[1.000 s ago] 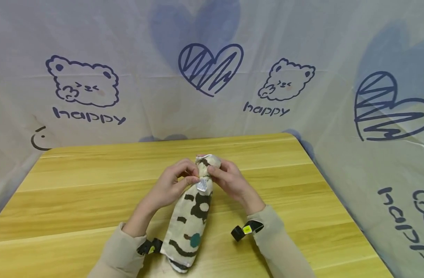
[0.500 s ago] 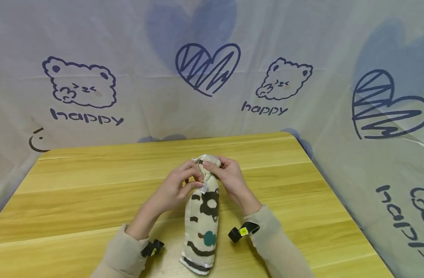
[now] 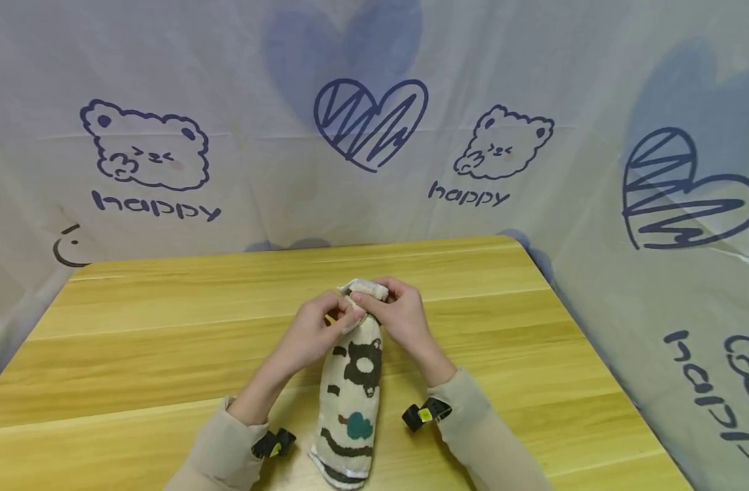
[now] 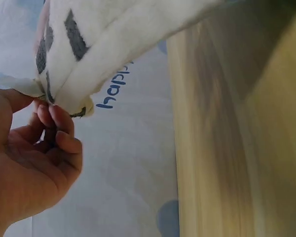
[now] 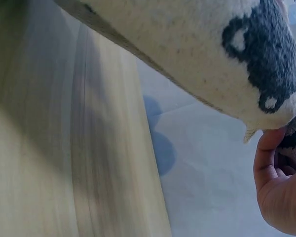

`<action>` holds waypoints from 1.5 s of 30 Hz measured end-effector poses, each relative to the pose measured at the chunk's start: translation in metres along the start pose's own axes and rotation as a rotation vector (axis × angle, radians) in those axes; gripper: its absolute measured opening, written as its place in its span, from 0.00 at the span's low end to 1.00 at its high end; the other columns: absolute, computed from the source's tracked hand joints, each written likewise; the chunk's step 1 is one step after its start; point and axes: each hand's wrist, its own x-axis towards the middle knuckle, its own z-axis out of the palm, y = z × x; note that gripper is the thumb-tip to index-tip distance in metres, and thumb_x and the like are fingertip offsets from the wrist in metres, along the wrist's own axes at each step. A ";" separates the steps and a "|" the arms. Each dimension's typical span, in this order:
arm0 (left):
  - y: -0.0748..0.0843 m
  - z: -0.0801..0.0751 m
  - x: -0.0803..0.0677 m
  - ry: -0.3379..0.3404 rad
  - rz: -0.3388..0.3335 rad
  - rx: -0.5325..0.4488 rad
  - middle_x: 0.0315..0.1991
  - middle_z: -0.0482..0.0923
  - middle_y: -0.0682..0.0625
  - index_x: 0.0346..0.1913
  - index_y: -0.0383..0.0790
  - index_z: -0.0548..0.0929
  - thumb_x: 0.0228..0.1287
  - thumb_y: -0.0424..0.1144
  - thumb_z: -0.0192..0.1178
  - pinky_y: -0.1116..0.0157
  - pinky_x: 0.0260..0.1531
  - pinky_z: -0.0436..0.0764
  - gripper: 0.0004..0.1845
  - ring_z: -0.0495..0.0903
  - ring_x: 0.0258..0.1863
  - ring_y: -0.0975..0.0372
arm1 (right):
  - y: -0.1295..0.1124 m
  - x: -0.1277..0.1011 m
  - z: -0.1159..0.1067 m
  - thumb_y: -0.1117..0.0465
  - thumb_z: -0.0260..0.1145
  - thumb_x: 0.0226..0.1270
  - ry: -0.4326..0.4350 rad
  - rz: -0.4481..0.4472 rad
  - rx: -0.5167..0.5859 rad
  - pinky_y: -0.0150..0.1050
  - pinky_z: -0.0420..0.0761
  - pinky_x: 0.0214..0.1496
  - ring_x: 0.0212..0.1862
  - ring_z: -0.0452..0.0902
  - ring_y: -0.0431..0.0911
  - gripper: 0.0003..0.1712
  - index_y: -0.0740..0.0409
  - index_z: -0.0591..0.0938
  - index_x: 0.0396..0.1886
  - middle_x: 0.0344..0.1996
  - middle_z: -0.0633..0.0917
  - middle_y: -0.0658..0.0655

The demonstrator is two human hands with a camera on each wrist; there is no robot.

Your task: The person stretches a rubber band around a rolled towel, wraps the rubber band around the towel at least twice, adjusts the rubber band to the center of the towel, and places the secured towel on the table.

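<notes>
A long, narrow folded towel (image 3: 348, 402), cream with dark brown shapes and a teal patch, hangs between my hands and slants toward the table's near side. My left hand (image 3: 313, 331) pinches it near its upper end between thumb and fingers. My right hand (image 3: 405, 317) grips the bunched top end, thumb across the front. In the left wrist view, the left hand (image 4: 39, 168) pinches gathered cloth (image 4: 103, 44). The right wrist view has the right hand (image 5: 281, 192) at the narrowed end of the towel (image 5: 187, 54), partly cut off by the frame.
Below the hands is a wood-grain table (image 3: 153, 354). A pale cloth backdrop (image 3: 257, 170) with bear and heart drawings stands behind it and along the right side. Black straps with small cameras (image 3: 420, 414) sit on both wrists.
The towel's lower end has swung right, then slightly back left. A white label seen earlier at my left fingertips is now hidden. The top end is folded over toward my right hand.
</notes>
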 end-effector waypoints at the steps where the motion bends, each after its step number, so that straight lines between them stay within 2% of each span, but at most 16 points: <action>1: 0.000 0.001 0.000 0.000 0.024 0.006 0.35 0.78 0.49 0.35 0.40 0.82 0.74 0.36 0.65 0.66 0.31 0.77 0.07 0.76 0.33 0.59 | 0.000 0.000 0.000 0.58 0.78 0.64 0.005 0.003 0.002 0.33 0.80 0.34 0.34 0.80 0.44 0.16 0.63 0.88 0.45 0.36 0.86 0.57; 8: 0.000 0.005 -0.001 -0.003 0.103 -0.029 0.31 0.73 0.50 0.37 0.38 0.79 0.71 0.31 0.66 0.68 0.28 0.73 0.06 0.72 0.30 0.60 | -0.002 0.000 0.001 0.59 0.79 0.63 0.031 -0.006 -0.009 0.31 0.79 0.34 0.34 0.79 0.42 0.16 0.66 0.87 0.44 0.34 0.86 0.55; 11: -0.001 0.006 -0.002 0.019 0.156 0.047 0.29 0.71 0.51 0.36 0.40 0.78 0.66 0.29 0.67 0.69 0.27 0.71 0.07 0.70 0.29 0.61 | -0.001 0.001 0.002 0.61 0.79 0.62 0.029 0.018 -0.006 0.31 0.78 0.29 0.28 0.77 0.40 0.15 0.66 0.87 0.42 0.29 0.84 0.52; 13: -0.002 0.006 -0.002 0.041 0.260 0.182 0.30 0.71 0.52 0.34 0.41 0.78 0.60 0.28 0.66 0.69 0.27 0.72 0.07 0.70 0.28 0.62 | 0.001 0.002 0.002 0.61 0.79 0.62 0.026 0.050 -0.006 0.31 0.77 0.26 0.24 0.75 0.39 0.15 0.67 0.87 0.42 0.27 0.83 0.51; 17: -0.006 0.006 -0.001 0.104 0.530 0.490 0.32 0.74 0.53 0.32 0.42 0.78 0.51 0.29 0.68 0.69 0.26 0.75 0.09 0.72 0.27 0.65 | 0.004 0.001 0.001 0.59 0.78 0.63 0.001 0.126 0.015 0.32 0.76 0.23 0.21 0.73 0.39 0.16 0.66 0.86 0.42 0.24 0.82 0.51; 18: -0.006 0.005 0.000 0.108 0.583 0.531 0.32 0.75 0.53 0.32 0.42 0.78 0.50 0.29 0.68 0.70 0.26 0.76 0.09 0.73 0.27 0.65 | 0.004 0.001 0.001 0.58 0.78 0.63 -0.006 0.141 0.023 0.33 0.76 0.23 0.21 0.73 0.39 0.16 0.66 0.86 0.42 0.24 0.81 0.51; 20: -0.006 0.003 0.000 0.090 0.632 0.562 0.33 0.76 0.53 0.32 0.42 0.78 0.51 0.30 0.69 0.70 0.26 0.77 0.10 0.73 0.27 0.65 | 0.004 0.001 0.000 0.57 0.78 0.63 -0.026 0.171 0.043 0.33 0.74 0.22 0.21 0.71 0.39 0.17 0.65 0.86 0.43 0.23 0.80 0.51; 23: -0.005 -0.001 0.000 0.029 0.606 0.504 0.34 0.76 0.55 0.33 0.43 0.78 0.53 0.30 0.69 0.71 0.27 0.77 0.10 0.73 0.28 0.66 | 0.005 0.003 -0.003 0.56 0.77 0.65 -0.093 0.207 0.099 0.31 0.72 0.21 0.20 0.71 0.38 0.19 0.65 0.85 0.47 0.23 0.80 0.50; 26: -0.005 -0.006 -0.001 -0.026 0.499 0.290 0.33 0.74 0.55 0.33 0.44 0.76 0.55 0.27 0.66 0.70 0.28 0.79 0.11 0.74 0.30 0.66 | 0.006 0.005 -0.007 0.57 0.72 0.70 -0.229 0.213 0.234 0.30 0.78 0.27 0.27 0.76 0.38 0.24 0.68 0.80 0.58 0.32 0.83 0.50; 30: -0.005 -0.016 -0.002 -0.037 0.364 -0.070 0.32 0.75 0.51 0.33 0.43 0.76 0.59 0.22 0.63 0.66 0.31 0.84 0.11 0.76 0.33 0.63 | 0.008 0.007 -0.013 0.46 0.71 0.71 -0.476 0.165 0.408 0.35 0.83 0.49 0.46 0.82 0.41 0.46 0.74 0.66 0.74 0.48 0.84 0.50; 33: -0.005 -0.021 -0.003 -0.045 0.315 -0.194 0.34 0.78 0.50 0.33 0.42 0.78 0.63 0.22 0.62 0.64 0.35 0.87 0.11 0.81 0.45 0.63 | 0.007 0.006 -0.015 0.38 0.72 0.68 -0.592 0.117 0.450 0.39 0.81 0.57 0.54 0.80 0.43 0.57 0.76 0.61 0.76 0.54 0.83 0.50; 35: -0.006 -0.022 -0.002 -0.058 0.315 -0.196 0.35 0.79 0.50 0.34 0.42 0.78 0.65 0.23 0.62 0.64 0.37 0.87 0.10 0.81 0.46 0.63 | 0.005 0.005 -0.015 0.42 0.71 0.71 -0.568 0.104 0.451 0.38 0.81 0.57 0.53 0.81 0.42 0.48 0.75 0.68 0.73 0.52 0.84 0.49; 37: -0.007 -0.021 -0.001 -0.055 0.342 -0.149 0.35 0.79 0.51 0.34 0.44 0.78 0.65 0.24 0.63 0.64 0.35 0.85 0.10 0.82 0.45 0.63 | 0.003 0.004 -0.014 0.51 0.68 0.74 -0.492 0.105 0.433 0.36 0.82 0.53 0.50 0.82 0.42 0.31 0.71 0.77 0.64 0.49 0.85 0.49; 40: -0.008 -0.020 0.000 -0.028 0.424 -0.056 0.32 0.77 0.53 0.34 0.45 0.78 0.62 0.24 0.64 0.65 0.29 0.81 0.11 0.77 0.32 0.61 | -0.001 0.002 -0.010 0.62 0.65 0.74 -0.343 0.112 0.369 0.34 0.84 0.47 0.43 0.83 0.41 0.11 0.64 0.84 0.51 0.41 0.87 0.50; 42: -0.009 -0.019 0.001 -0.005 0.473 -0.021 0.31 0.76 0.53 0.33 0.46 0.78 0.59 0.24 0.64 0.65 0.25 0.77 0.12 0.76 0.29 0.61 | -0.003 0.002 -0.008 0.64 0.67 0.73 -0.278 0.106 0.311 0.34 0.84 0.44 0.40 0.83 0.41 0.09 0.64 0.85 0.49 0.38 0.87 0.51; 45: -0.010 -0.016 0.001 -0.001 0.521 -0.004 0.29 0.75 0.52 0.32 0.46 0.78 0.56 0.24 0.64 0.65 0.23 0.72 0.12 0.73 0.27 0.61 | -0.005 0.001 -0.007 0.63 0.70 0.71 -0.206 0.093 0.225 0.34 0.85 0.40 0.37 0.83 0.41 0.13 0.67 0.85 0.50 0.37 0.87 0.51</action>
